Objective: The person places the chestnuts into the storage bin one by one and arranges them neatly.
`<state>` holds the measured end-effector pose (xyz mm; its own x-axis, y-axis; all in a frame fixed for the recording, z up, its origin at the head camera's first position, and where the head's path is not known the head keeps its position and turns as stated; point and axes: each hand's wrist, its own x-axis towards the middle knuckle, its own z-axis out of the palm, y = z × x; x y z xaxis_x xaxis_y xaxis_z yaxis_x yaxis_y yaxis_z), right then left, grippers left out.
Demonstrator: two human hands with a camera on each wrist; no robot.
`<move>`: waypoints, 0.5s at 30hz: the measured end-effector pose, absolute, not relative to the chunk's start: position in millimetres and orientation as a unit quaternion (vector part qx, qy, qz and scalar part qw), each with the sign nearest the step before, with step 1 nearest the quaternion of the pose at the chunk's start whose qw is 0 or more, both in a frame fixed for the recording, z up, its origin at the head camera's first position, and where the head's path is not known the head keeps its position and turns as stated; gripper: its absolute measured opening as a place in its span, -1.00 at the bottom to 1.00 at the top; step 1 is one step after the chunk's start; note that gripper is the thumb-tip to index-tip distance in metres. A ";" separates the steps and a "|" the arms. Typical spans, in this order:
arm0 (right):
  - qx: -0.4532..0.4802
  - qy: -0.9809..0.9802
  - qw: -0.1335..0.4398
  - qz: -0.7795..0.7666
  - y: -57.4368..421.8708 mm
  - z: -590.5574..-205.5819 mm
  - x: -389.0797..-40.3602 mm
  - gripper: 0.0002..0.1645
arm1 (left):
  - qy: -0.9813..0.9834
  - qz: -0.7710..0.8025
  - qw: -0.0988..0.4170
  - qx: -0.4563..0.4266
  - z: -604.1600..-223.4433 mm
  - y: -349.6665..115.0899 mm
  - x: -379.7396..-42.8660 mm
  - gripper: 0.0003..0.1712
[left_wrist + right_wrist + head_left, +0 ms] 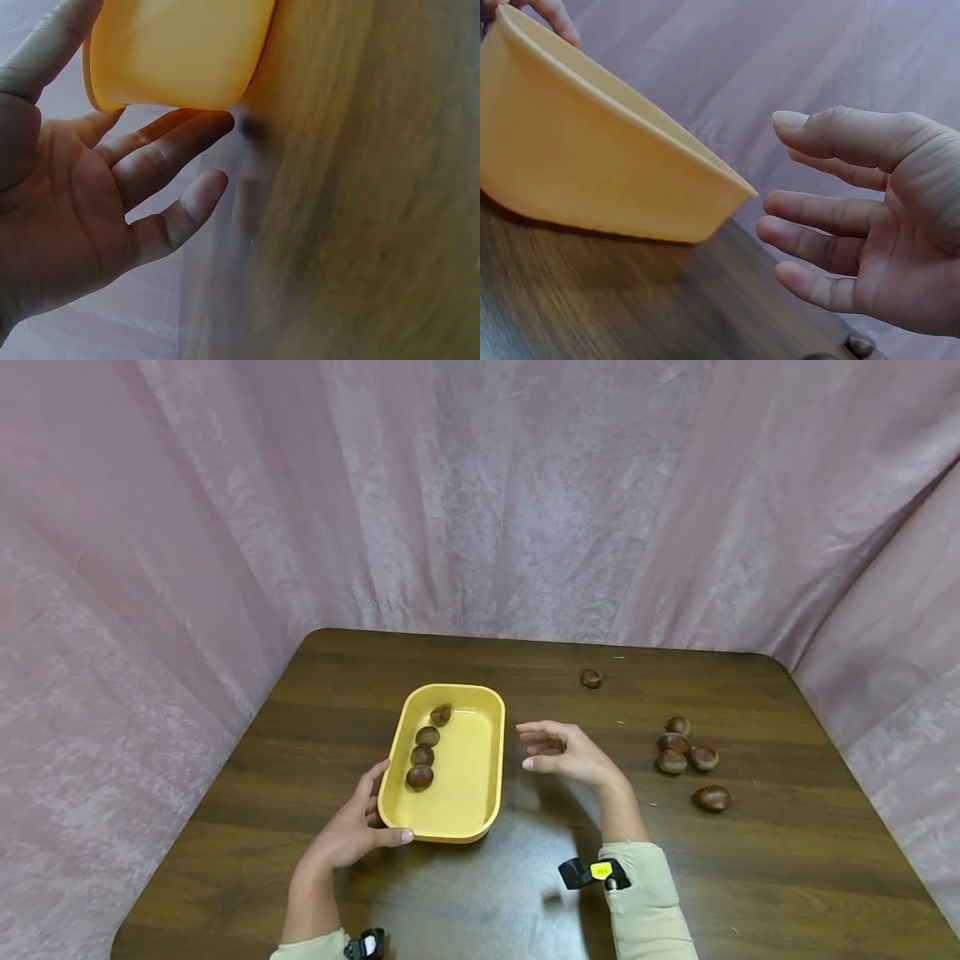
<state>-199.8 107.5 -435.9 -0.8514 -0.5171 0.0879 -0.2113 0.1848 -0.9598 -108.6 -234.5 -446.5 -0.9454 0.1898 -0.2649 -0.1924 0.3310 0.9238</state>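
Note:
A yellow rectangular tray [468, 768] is at the middle of the table, with several brown chestnuts [420, 777] lined up along its left side. My left hand [348, 831] holds its near left corner, thumb along the near rim and index finger at the left rim. In the left wrist view, the other fingers spread beside and below the tray wall [180, 60]. My right hand [570, 756] hovers just right of the tray, fingers loosely bent and holding nothing. From the right wrist, a gap shows between its fingertips and the tray's rim [630, 116].
Chestnuts cluster [672, 743] on the right of the dark wooden table [787, 860], with a single chestnut [711, 798] nearer me. Another chestnut [591, 678] lies toward the back edge. Pink curtains [525, 510] hang behind and around the table.

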 end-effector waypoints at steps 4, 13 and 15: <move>-0.228 0.763 0.113 -0.594 119.1 -436.8 -195.8 -0.41 | 0.804 0.574 0.156 0.001 -447.2 -231.9 -109.1 0.27; -0.188 0.775 0.078 -0.599 139.6 -429.4 -186.9 -0.42 | 0.810 0.569 0.140 0.003 -449.3 -228.7 -111.2 0.28; -0.174 0.773 0.072 -0.606 142.6 -427.5 -185.0 -0.43 | 0.807 0.573 0.142 0.006 -449.4 -229.7 -111.4 0.28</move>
